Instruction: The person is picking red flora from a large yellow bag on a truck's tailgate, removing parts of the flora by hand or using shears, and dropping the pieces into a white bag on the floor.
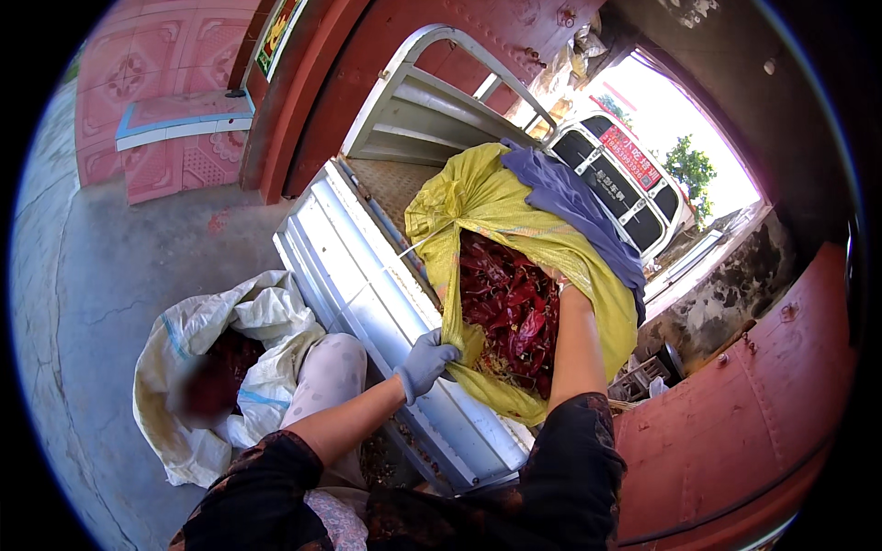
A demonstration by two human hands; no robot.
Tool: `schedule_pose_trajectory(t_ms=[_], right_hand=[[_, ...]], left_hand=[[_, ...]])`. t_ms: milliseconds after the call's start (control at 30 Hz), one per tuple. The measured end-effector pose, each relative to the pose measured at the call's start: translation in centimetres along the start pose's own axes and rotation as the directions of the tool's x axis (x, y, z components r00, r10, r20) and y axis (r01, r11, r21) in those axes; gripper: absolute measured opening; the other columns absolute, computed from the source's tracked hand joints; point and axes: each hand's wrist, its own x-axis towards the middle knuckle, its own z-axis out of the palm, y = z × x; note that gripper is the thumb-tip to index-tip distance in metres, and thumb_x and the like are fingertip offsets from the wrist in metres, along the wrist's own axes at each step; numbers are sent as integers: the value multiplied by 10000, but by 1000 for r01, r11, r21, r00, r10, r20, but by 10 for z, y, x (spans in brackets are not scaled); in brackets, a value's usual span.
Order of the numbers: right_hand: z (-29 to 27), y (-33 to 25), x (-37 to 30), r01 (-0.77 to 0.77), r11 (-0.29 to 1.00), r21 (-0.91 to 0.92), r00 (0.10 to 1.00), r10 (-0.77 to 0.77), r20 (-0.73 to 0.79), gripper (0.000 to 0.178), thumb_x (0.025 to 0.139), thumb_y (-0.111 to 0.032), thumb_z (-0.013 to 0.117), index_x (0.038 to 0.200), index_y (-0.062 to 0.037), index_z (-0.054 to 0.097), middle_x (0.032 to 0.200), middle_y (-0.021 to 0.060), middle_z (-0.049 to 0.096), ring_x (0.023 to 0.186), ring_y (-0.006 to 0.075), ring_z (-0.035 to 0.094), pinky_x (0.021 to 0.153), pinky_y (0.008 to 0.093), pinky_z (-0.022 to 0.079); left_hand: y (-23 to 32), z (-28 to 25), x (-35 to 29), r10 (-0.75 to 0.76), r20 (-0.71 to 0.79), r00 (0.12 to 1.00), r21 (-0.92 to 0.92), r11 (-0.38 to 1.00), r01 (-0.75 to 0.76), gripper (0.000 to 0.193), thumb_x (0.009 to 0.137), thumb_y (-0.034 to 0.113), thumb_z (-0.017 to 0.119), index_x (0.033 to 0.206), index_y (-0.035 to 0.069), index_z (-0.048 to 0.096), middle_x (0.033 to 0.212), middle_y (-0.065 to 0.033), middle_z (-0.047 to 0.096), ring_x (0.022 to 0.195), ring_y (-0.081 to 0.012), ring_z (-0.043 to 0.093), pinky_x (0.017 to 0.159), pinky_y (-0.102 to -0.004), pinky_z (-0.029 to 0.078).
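A big yellow woven sack [606, 317] lies in the bed of a small cargo truck, its mouth open toward me. Dried red chili peppers [505, 303] fill the opening, with pale bits among them at the near side. My left hand [427, 365], in a grey glove, is closed on the near left edge of the sack's mouth. Bare-armed, my right hand [562, 277] reaches in at the right side of the mouth, against the peppers and the inner sack wall. Its fingers are mostly hidden.
On the ground at left stands an open white woven sack [175, 344] with dark red contents, beside my leg. The truck bed's metal side [354, 266] runs between. A white truck cab [625, 174] is at the back; a red metal door [726, 432] is at right.
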Motion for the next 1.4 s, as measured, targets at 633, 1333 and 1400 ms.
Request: schedule_pose_trajectory(t_ms=[633,1333,1400], right_hand=[[-1,13,-131,406,808,-427,840,-146,522,729,847,-613,417,1431,-193,302,1522,77,171,1396,286,150,1133,410,148],[-20,-12,-224,-495,521,695,867,345,359,261,801,-177,694,995,-146,521,834,21,527,674,173,469,606,340,426],[-19,-17,-220,-553,345,758,821,382,425,238,804,-175,697,849,-111,471,701,-5,465,548,141,408,502,295,369]], left_hand=[[-7,25,-16,-161,17,987,-31,986,162,250,828,93,573,1076,97,537,937,-48,620,798,-181,639,653,-373,583],[-7,26,-41,-155,-162,974,380,902,207,336,823,356,642,927,46,565,716,5,549,597,-83,510,523,-260,447],[-11,21,-43,-51,-160,986,461,879,121,327,823,340,644,880,27,569,674,10,534,587,-65,491,531,-244,430]])
